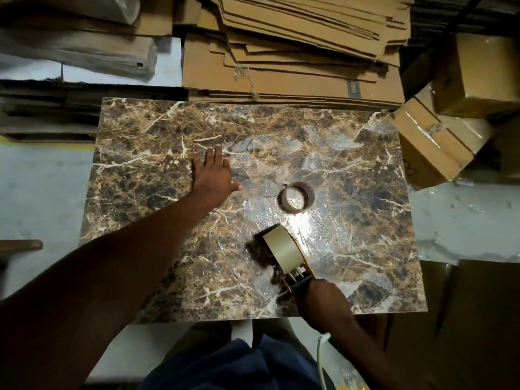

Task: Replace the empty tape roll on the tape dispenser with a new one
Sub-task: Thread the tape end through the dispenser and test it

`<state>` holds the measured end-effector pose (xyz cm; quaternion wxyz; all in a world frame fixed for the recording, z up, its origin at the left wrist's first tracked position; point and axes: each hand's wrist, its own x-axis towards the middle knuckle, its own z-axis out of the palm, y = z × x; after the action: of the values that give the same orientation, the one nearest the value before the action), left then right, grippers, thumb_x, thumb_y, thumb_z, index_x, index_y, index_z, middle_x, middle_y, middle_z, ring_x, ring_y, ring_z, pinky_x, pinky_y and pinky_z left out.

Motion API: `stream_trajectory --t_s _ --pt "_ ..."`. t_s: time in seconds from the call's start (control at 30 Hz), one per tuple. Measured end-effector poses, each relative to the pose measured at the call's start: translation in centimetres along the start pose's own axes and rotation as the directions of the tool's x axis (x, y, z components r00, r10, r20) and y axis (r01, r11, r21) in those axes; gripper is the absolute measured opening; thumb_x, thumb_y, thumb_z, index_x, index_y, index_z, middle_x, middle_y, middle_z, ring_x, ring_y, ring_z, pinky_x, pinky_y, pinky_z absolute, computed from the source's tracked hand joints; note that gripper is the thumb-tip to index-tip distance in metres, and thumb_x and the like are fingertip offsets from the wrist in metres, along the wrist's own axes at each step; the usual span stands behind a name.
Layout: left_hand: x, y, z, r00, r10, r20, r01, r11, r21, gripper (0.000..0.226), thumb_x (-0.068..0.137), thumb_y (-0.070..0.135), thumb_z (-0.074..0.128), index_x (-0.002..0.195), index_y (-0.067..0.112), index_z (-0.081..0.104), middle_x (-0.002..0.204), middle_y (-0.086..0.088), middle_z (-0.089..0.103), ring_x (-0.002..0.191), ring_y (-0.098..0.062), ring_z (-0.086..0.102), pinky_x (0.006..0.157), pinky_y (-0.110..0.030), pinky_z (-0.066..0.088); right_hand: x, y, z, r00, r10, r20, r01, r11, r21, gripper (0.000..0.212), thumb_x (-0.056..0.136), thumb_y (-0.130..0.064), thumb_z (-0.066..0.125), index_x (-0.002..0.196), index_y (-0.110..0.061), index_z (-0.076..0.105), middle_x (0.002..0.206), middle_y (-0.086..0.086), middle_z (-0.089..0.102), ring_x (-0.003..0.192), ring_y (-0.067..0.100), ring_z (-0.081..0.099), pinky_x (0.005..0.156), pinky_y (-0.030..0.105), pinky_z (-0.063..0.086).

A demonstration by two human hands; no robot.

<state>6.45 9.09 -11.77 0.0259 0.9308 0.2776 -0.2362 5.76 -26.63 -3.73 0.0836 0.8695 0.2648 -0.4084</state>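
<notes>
From the head camera, the left hand [215, 175] is lying flat with fingers spread on the marble-patterned worktop [146, 153], grasping nothing. The right hand [323, 301] is clenching the handle of the tape dispenser [289, 266] at the near edge, with a full pale tape roll [282, 250] sitting on it. The empty tape roll [297, 197] is lying flat on the worktop, beyond the dispenser and apart from both hands. Flattened cardboard [292, 52] is stacking up behind.
</notes>
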Motion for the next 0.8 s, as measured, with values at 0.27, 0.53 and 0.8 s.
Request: stream_trajectory --t_s 0.27,0.53,0.8 --pt "-3.3 2.9 1.2 0.985 0.104 -0.139 -0.116 0.99 -0.077 0.084 0.102 0.065 0.042 0.166 0.014 0.025 0.176 -0.021 0.008 0.162 -0.043 0.015 0.129 -0.065 0.012 0.3 0.4 -0.1 0.998 -0.005 -0.058 0.004 1.0 -0.014 0.022 0.094 -0.029 0.049 0.091 -0.018 0.068 0.086 0.006 0.071 0.087 0.027 0.075 0.062 0.029 0.043" --pt "-5.0 4.1 2.4 0.99 0.143 -0.018 -0.144 0.986 -0.086 0.094 0.097 0.074 0.046 0.168 0.019 0.018 0.177 -0.019 0.007 0.162 -0.041 0.013 0.128 -0.065 0.014 -1.9 1.9 1.3 0.996 -0.01 -0.094 0.011 1.0 0.005 0.03 0.091 -0.036 0.044 0.088 -0.019 0.07 0.093 0.006 0.077 0.087 0.027 0.075 0.067 0.031 0.05" --pt "-6.0 3.4 1.3 0.973 0.176 -0.147 -0.227 0.834 -0.502 0.065 0.105 0.058 0.049 0.158 0.019 0.048 0.169 -0.012 0.039 0.155 -0.031 0.038 0.127 -0.046 0.03 -3.1 4.1 -0.1 0.997 0.068 0.02 -0.069 0.865 0.497 0.024 0.084 -0.037 0.07 0.069 -0.019 0.063 0.069 0.002 0.07 0.064 0.019 0.064 0.066 0.036 0.052"
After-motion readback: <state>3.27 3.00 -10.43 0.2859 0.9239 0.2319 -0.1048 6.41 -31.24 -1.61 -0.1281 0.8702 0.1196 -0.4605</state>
